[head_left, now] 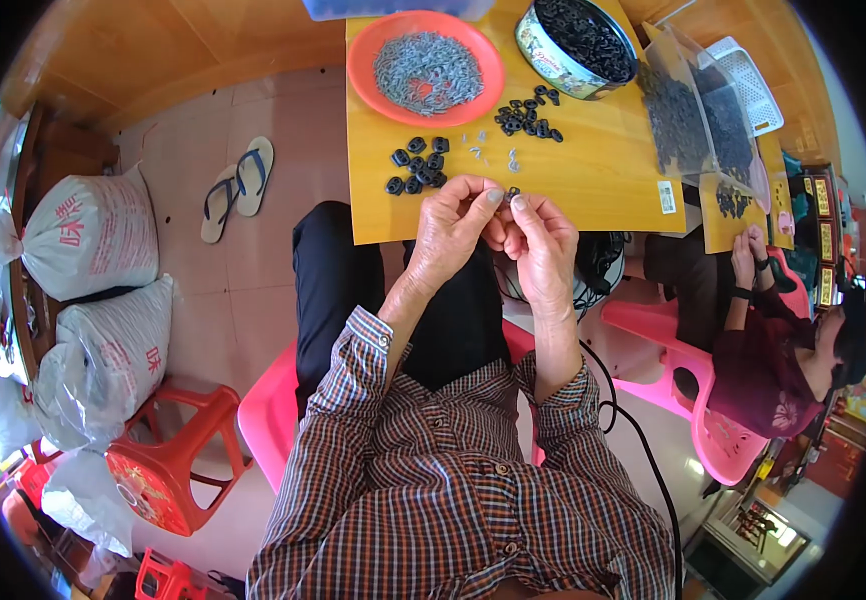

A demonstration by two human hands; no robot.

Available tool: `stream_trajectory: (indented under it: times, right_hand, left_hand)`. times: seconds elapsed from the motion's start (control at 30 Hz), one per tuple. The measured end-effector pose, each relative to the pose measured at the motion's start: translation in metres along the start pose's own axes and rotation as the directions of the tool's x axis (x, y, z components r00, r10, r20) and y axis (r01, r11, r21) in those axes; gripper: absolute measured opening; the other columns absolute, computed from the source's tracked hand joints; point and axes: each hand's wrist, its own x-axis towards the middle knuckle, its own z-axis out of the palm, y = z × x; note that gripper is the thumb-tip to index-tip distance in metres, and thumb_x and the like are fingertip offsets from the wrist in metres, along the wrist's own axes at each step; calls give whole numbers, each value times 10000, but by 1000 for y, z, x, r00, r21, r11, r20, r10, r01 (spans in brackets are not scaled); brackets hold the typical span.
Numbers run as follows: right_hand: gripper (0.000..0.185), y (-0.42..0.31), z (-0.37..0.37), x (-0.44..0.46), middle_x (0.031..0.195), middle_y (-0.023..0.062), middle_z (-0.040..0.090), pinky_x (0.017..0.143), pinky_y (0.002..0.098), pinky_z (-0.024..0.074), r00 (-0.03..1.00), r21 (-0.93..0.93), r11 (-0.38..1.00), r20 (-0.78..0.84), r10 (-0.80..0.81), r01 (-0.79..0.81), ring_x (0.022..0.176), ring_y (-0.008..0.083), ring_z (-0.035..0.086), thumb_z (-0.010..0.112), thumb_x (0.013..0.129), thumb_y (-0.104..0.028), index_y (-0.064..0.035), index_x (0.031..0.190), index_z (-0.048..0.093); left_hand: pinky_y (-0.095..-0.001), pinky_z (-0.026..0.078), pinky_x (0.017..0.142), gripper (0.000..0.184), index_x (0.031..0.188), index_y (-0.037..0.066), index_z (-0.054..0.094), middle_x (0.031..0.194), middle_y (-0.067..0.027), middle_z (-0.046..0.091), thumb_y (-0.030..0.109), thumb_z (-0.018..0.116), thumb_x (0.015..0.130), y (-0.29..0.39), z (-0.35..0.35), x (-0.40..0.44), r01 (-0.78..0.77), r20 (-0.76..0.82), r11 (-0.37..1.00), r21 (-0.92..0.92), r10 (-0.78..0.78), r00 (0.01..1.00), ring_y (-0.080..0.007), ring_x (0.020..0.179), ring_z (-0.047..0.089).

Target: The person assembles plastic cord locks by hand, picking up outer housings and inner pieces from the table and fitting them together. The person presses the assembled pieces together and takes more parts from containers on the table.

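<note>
Above the near edge of the table, my left hand (453, 228) and my right hand (543, 245) meet with thumbs and fingers pinched. Between the fingertips shows a small dark part (512, 192), mostly covered. Left of the hands sits a cluster of black rounded plastic pieces (415, 166). Beyond them lie a few loose small silver screws (513, 160) and a group of smaller black parts (528, 118). An orange-red plate (358, 70) holds a heap of small grey screw-like pieces (428, 72).
A round tin (553, 72) full of black parts and a clear bin (675, 110) stand on the wooden table (613, 190). At right, a co-worker (768, 350) sits on a pink chair. White sacks (93, 230), sandals (238, 190) and a red stool (178, 460) are left.
</note>
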Motion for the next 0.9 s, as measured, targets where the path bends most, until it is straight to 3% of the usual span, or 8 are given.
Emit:
stream_trajectory:
  times: [0.2, 0.33, 0.67, 0.9]
  right_hand:
    - [156, -2, 8, -2, 687, 2, 566, 478, 172, 325, 998, 35, 998, 51, -45, 43, 528, 32, 447, 591, 927, -164, -26, 855, 604]
    - [164, -4, 10, -2, 667, 1, 559, 478, 175, 332, 998, -21, 998, 3, -56, 56, 520, 30, 443, 595, 926, -172, -27, 848, 595]
    - [170, -2, 12, 1, 678, 68, 593, 498, 192, 409, 997, 13, 998, 43, -58, 58, 526, 80, 494, 588, 928, -164, -3, 874, 574]
    - [177, -1, 17, -1, 662, 40, 570, 474, 187, 350, 996, -17, 996, 8, -90, 90, 505, 49, 437, 588, 929, -177, -20, 849, 580]
  left_hand:
    - [-236, 503, 514, 166, 958, -8, 559, 746, -56, 606, 156, 541, 959, -3, -11, 5, 103, 80, 970, -220, -88, 993, -96, 560, 576]
    - [-249, 505, 518, 181, 942, 2, 558, 747, -52, 597, 178, 526, 968, -3, -16, 9, 153, 158, 929, -337, -105, 982, -105, 560, 566]
    - [-249, 510, 517, 193, 940, -2, 560, 768, -56, 600, 186, 528, 968, -3, -16, 9, 182, 155, 922, -341, -135, 979, -104, 560, 569]
    - [-257, 505, 519, 178, 955, 0, 563, 797, -66, 613, 173, 527, 967, -3, -16, 10, 180, 159, 925, -334, -133, 978, -114, 568, 569]
